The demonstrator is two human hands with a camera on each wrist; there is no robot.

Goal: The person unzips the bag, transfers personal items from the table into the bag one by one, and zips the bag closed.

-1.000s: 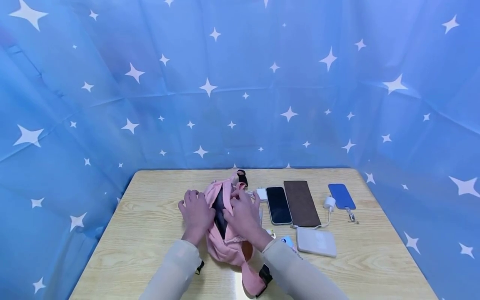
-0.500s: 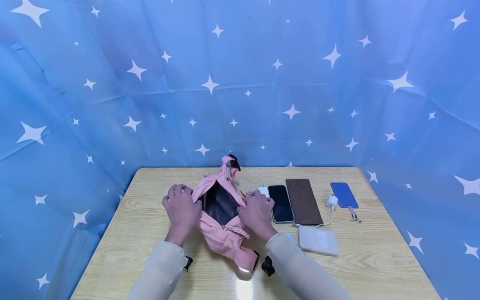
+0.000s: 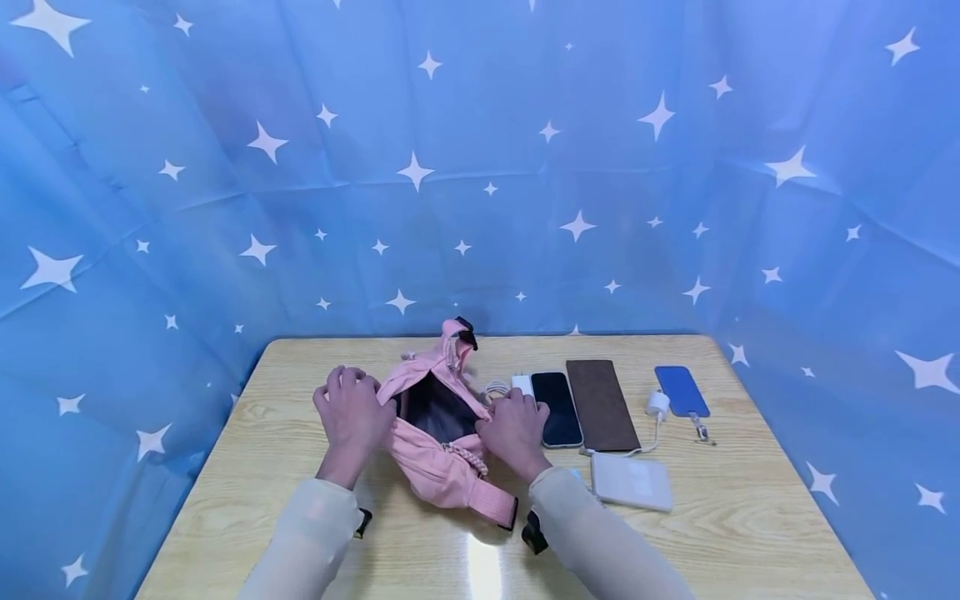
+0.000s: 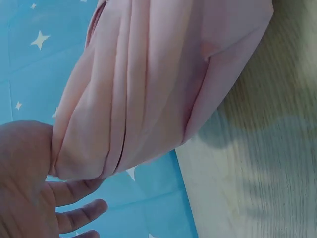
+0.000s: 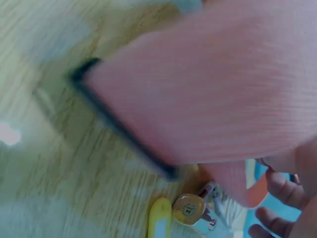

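Observation:
A pink fabric bag lies at the middle of the table, its mouth spread wide over a dark lining. At the left edge of the mouth, my left hand pinches the fabric; in the left wrist view its thumb side meets the pink cloth while the other fingers extend beneath. My right hand grips the opposite edge. The right wrist view shows a blurred pink strap with a black end, beside the right hand's fingers. No contents show inside the bag.
Right of the bag lie a white adapter, a coiled cable, a phone, a flat brown rectangle, a white plug, a blue card holder and a white power bank. A yellow item sits near the right hand.
My hands have moved apart, the left one leftward and the right one slightly rightward. The bag's mouth has gone from a narrow slit to a wide opening.

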